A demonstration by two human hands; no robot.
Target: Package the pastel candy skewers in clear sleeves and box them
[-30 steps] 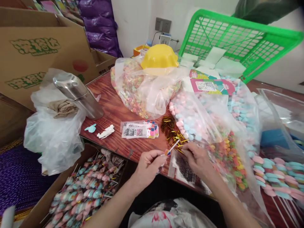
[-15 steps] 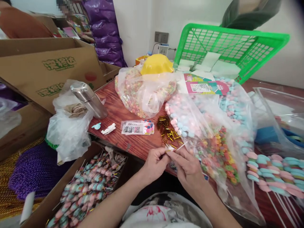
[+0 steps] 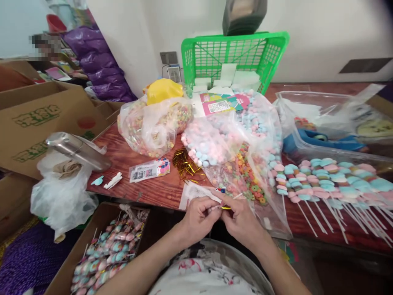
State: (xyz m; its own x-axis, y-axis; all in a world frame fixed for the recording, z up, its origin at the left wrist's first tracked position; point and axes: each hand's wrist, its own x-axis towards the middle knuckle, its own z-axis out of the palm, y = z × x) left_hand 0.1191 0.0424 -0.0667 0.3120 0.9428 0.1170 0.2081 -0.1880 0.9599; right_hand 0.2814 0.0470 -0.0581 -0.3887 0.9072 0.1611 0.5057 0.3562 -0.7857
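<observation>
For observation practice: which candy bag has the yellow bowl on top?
The leftmost candy bag, holding small rings: the yellow bowl sits on it. The pink-and-blue bag and front ring bag have none.

The only view comes from 1 camera worn on the person's head, facing forward and down over the wooden table [image 3: 159, 192]. It sits close above the work: a printed garment [image 3: 196, 272] fills the bottom centre of the frame, and the left hand [image 3: 198, 217] and right hand [image 3: 241, 219] meet just below the middle. The wide view reaches a pale wall [image 3: 307, 32] along the top and a cardboard box [image 3: 67, 131] at left.
</observation>
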